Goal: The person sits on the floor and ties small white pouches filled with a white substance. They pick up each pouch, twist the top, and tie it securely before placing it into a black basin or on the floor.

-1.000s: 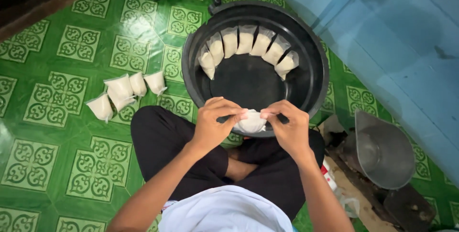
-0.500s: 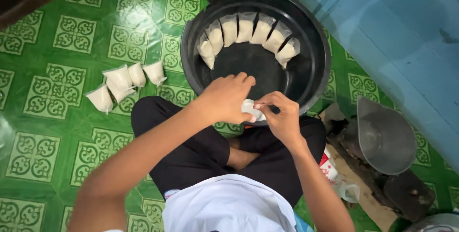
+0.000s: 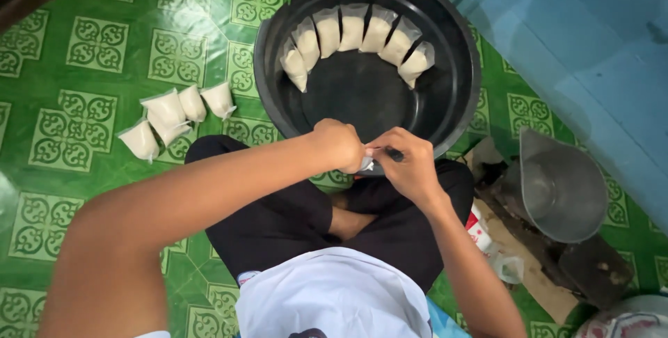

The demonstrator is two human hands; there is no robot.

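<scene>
From the head camera I saw my left hand (image 3: pixel 339 144) and right hand (image 3: pixel 409 169) meeting just over the near rim of the black tub (image 3: pixel 456 112), fingers of both pinching a small clear bag (image 3: pixel 366 164) between them. Six filled white bags (image 3: pixel 353 38) leaned in an arc inside the tub. Four more packets (image 3: pixel 174 114) lay on the green tiled floor (image 3: pixel 83 59), a metal scoop (image 3: pixel 560 188) to my right.
</scene>
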